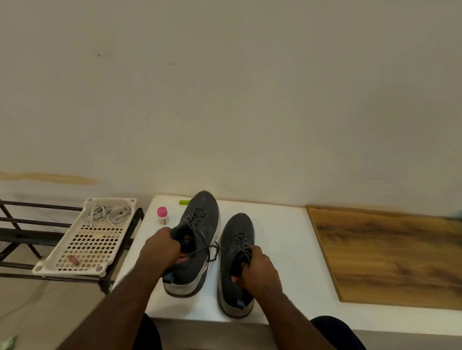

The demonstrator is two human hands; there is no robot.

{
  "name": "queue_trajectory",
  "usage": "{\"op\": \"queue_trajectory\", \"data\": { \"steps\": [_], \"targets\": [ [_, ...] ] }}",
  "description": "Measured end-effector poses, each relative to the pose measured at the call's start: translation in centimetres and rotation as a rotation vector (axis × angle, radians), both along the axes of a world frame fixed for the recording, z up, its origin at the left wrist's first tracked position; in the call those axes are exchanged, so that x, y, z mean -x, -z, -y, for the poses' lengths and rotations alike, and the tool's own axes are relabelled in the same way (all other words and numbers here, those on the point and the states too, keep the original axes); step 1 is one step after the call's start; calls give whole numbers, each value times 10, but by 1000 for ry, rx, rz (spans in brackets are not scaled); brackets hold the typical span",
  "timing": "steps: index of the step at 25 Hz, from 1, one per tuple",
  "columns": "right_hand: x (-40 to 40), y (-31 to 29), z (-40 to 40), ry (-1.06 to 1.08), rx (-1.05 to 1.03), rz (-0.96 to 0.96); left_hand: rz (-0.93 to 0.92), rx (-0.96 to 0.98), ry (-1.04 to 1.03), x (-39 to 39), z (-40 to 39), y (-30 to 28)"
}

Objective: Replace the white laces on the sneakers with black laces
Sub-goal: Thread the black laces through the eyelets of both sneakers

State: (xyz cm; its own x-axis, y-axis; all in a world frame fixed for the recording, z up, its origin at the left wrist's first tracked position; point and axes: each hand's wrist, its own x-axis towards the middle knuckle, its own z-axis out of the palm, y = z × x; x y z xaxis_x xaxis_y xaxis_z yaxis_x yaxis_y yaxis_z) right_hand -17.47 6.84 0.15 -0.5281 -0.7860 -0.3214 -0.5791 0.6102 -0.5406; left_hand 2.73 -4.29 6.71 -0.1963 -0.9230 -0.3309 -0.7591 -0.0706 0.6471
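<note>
While both grey sneakers stand on the white table [275, 229], black-laced, the left hand [161, 251] grips the left sneaker [198, 226] by its collar; fingers curled. The right hand [260, 271] grips the right sneaker [235, 236] likewise.

No writing, brand, number or sign can be read anywhere — not on the two grey sneakers [211, 242]; not on the small pink-capped bottle [162, 215]; not on the white tray [89, 237] — everything is too small or blank.

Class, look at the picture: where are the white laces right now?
In the head view, the white laces lie coiled at the far end of the white perforated tray on the black rack, left of the table.
</note>
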Motion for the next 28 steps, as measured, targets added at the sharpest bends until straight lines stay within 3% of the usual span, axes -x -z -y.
{"op": "queue_trajectory", "data": {
  "steps": [5, 10, 14, 16, 19, 25, 28],
  "targets": [
    [-26, -2, 16, -101, 45, 109, -56, 199, -45, -10, 12, -80],
    [-48, -9, 16, -266, 73, 347, -140, 149, -49, -3, 5, -102],
    [-17, -54, 6, 221, 426, 819, -159, 80, -12, 15, -7, -85],
    [1, -78, -2, 295, 495, 929, -131, 70, 36, 31, -17, -67],
    [11, -81, -19, 224, 436, 887, -97, 24, 101, 58, -38, -33],
    [21, -20, -42, 260, 281, 815, -34, -22, 123, 76, -75, 17],
    [25, 0, -42, 70, 165, 414, 25, -1, 131, 75, -84, 33]
  ]
}}
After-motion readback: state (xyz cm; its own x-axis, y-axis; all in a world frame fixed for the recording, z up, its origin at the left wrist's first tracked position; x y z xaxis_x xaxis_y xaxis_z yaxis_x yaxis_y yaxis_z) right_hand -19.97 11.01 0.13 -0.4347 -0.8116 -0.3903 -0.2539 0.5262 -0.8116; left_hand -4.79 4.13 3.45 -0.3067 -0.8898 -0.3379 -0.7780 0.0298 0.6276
